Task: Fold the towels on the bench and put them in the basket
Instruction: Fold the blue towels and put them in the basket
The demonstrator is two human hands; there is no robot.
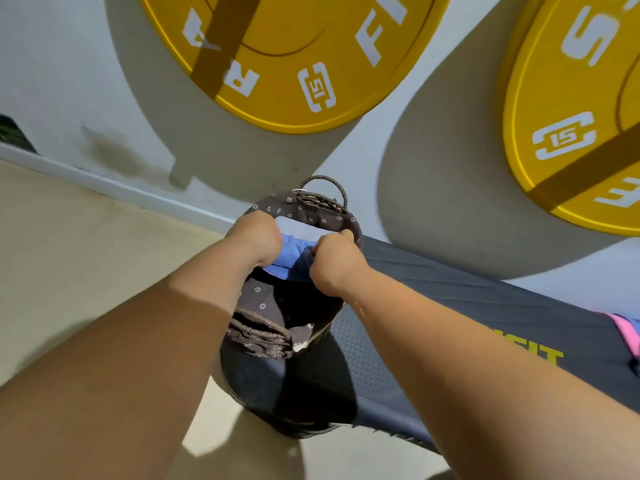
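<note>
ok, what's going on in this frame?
A person holds a blue folded towel at the mouth of a brown wicker basket with a flowered cloth liner, which stands on the end of a dark grey padded bench. The left hand and the right hand each grip one side of the towel, apparently to put it in. A pink cloth lies on the bench at the right edge, probably a towel not yet put away.

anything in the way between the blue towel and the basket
Nothing visible does. The left hand and right hand grip the blue towel right at the mouth of the basket, within its floral liner rim. What lies deeper inside the basket under the towel is hidden.
</note>
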